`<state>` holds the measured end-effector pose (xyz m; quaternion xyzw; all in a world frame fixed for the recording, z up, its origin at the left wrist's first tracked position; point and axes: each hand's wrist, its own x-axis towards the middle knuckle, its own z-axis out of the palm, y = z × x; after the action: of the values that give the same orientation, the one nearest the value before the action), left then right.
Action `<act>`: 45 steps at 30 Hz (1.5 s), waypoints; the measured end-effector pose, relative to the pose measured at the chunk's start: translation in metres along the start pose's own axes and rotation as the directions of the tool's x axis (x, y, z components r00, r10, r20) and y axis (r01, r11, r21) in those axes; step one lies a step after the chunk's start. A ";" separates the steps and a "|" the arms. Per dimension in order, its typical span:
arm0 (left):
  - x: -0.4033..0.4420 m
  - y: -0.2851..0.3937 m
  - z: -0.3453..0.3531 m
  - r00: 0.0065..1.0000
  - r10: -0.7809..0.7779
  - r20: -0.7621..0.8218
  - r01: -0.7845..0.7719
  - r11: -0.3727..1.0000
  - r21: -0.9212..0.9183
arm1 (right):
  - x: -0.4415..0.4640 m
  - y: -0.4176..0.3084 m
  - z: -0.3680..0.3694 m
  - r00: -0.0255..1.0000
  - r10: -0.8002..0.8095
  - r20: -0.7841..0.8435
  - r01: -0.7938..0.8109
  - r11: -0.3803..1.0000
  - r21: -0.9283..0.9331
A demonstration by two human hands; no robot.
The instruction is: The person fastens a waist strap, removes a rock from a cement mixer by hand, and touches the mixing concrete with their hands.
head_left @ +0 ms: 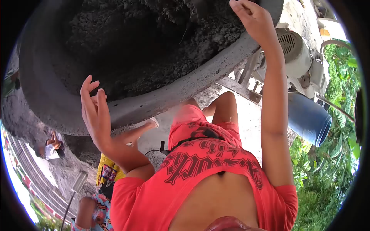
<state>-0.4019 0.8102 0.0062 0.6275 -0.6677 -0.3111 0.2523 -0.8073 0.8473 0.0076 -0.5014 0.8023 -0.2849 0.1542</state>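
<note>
A large grey round drum (169, 98) with a thick rim fills the upper left, holding dark, lumpy mix like wet concrete (154, 73). My left hand (94, 111) is raised at the drum's near rim, its fingers apart and slightly bent, with nothing in it. Farther along the rim, on the right, my right hand (254, 19) is held at the top edge of the view. Its fingers are loosely bent, and I see nothing between them. Whether either hand touches the drum I cannot tell.
A dusty motor (293, 50) on a metal frame (241, 90) adjoins the drum at right. Beyond are a blue barrel (308, 117) and green plants (320, 192). At lower left, a person in patterned clothes (101, 208) is close by; another person (52, 148) is farther off.
</note>
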 end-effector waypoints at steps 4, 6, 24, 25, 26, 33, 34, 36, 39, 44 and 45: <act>0.002 -0.003 0.002 0.992 -0.018 0.127 -0.006 0.984 0.181 | 0.001 -0.034 -0.002 0.961 0.220 0.166 -0.162 0.938 -0.305; 0.004 -0.006 0.000 0.991 -0.056 0.123 0.038 0.989 0.143 | -0.009 -0.054 -0.009 0.935 0.298 0.194 -0.231 0.923 -0.309; -0.002 -0.007 -0.004 0.987 -0.159 0.036 0.151 0.975 0.165 | -0.002 0.004 0.013 0.998 0.056 -0.020 -0.059 0.966 -0.252; -0.002 -0.006 -0.004 0.982 -0.142 0.125 0.133 0.988 0.084 | -0.005 0.000 0.010 0.999 0.043 -0.007 -0.043 0.969 -0.243; -0.002 -0.003 -0.003 0.977 -0.159 0.139 0.143 0.983 0.117 | -0.006 -0.004 0.009 0.996 0.075 0.056 -0.059 0.966 -0.251; 0.008 -0.004 0.003 0.955 -0.293 0.051 0.277 0.939 0.203 | -0.007 -0.025 0.004 0.967 0.155 0.201 -0.088 0.948 -0.306; 0.012 -0.003 0.000 0.961 -0.275 0.034 0.264 0.947 0.185 | -0.007 -0.026 0.004 0.961 0.146 0.236 -0.071 0.951 -0.302; 0.006 0.008 0.003 0.962 -0.252 -0.102 0.270 0.931 0.246 | -0.005 -0.028 0.001 0.953 0.191 0.235 -0.106 0.937 -0.332; 0.014 0.006 0.006 0.955 -0.194 -0.225 0.264 0.901 0.345 | -0.003 -0.024 0.000 0.966 0.111 0.235 -0.065 0.978 -0.196; 0.020 0.002 0.005 0.945 -0.214 -0.248 0.283 0.915 0.290 | -0.011 -0.007 0.008 0.988 -0.152 0.034 0.153 0.988 -0.024; 0.008 0.004 0.008 0.933 -0.188 -0.306 0.281 0.913 0.295 | -0.015 -0.006 0.006 0.986 -0.149 0.079 0.153 0.987 -0.041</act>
<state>-0.4111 0.8031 0.0035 0.7739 -0.5887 -0.1329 0.1919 -0.7933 0.8571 0.0059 -0.5747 0.7621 -0.2577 0.1503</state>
